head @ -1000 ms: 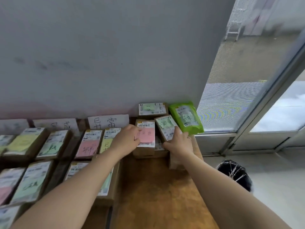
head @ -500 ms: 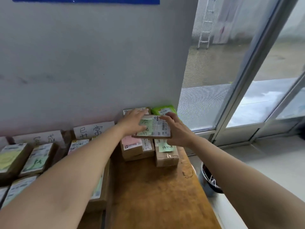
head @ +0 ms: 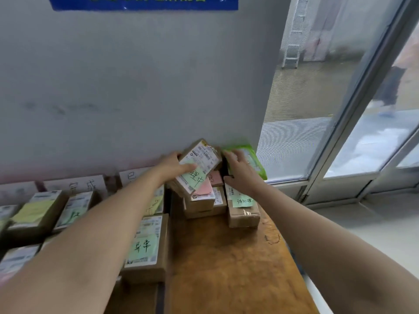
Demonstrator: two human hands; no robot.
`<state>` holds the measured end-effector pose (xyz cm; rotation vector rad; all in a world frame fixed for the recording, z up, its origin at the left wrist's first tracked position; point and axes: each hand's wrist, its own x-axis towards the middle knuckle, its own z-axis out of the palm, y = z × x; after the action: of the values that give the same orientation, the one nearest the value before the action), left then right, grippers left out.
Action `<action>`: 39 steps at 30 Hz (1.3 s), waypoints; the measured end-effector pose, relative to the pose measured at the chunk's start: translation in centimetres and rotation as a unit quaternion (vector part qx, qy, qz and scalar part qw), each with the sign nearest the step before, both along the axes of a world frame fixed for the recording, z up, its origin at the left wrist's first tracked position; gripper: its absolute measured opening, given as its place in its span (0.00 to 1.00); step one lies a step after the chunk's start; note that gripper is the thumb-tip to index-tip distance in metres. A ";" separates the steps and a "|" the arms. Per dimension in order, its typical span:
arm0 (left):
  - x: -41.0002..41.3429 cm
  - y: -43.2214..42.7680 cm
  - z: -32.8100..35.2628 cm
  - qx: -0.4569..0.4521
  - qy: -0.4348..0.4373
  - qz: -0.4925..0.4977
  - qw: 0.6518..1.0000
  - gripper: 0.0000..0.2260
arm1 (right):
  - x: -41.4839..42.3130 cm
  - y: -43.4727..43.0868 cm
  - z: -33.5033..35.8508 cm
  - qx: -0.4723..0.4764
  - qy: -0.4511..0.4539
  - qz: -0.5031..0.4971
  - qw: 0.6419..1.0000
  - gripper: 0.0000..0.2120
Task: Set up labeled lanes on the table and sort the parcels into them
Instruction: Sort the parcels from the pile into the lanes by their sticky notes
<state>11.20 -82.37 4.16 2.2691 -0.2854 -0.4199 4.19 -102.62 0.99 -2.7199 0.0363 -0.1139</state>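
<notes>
The left hand (head: 174, 165) is gripping a tilted parcel (head: 199, 164), a brown box with a white shipping label and a green note. Its thumb is lying across the label and its fingers are wrapping the far left edge, and the box is riding up off the pile at the back right corner of the table (head: 226, 268), close to the wall. Just beside it, the right hand (head: 243, 175) is reaching onto a green pouch (head: 257, 165) that is leaning against the wall by the window. Its fingers are lying over the pouch's left edge, but I cannot tell whether they are pinching it or only steadying it. Under both hands a cluster is waiting: boxes with pink notes (head: 203, 196) stacked together and, touching them on the right, a box with a green note (head: 243, 209). Paper lane labels (head: 77, 184) are standing along the wall, and rows of sorted parcels (head: 145, 245) are lying below them, so the lanes look set up and most of the sorting done. This corner cluster seems to be what is left. The writing on the labels is blurring out, the left forearm is covering part of one label, the frame edge is cutting off the leftmost rows, and the lifted box is hiding whatever is lying behind it.
</notes>
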 end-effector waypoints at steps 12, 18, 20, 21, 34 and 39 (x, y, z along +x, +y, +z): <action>1.9 6.5 -2.5 -0.055 -0.037 0.125 0.990 0.25 | 5.3 6.0 -4.9 0.033 0.206 -0.066 0.976 0.29; 2.1 7.5 -3.7 -0.086 -0.017 0.108 0.990 0.22 | 5.7 9.8 -6.6 0.060 0.227 -0.114 0.965 0.43; 1.9 7.9 -4.0 -0.108 -0.012 0.105 0.989 0.20 | 5.4 10.3 -6.9 0.072 0.224 -0.129 0.963 0.43; 1.8 8.2 -4.1 -0.115 -0.010 0.104 0.988 0.19 | 5.2 10.5 -6.8 0.071 0.217 -0.136 0.964 0.43; -1.4 13.5 -4.1 -0.278 0.044 0.131 0.951 0.21 | 1.9 13.4 -3.5 0.089 0.040 -0.132 0.986 0.41; -5.1 17.6 -3.0 -0.296 0.041 0.194 0.934 0.21 | 0.7 17.8 -1.9 0.105 0.022 -0.060 0.992 0.40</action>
<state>6.10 -64.74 1.15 1.6533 0.0797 -0.1825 4.88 -84.81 -0.87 -2.5079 0.2115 -0.0806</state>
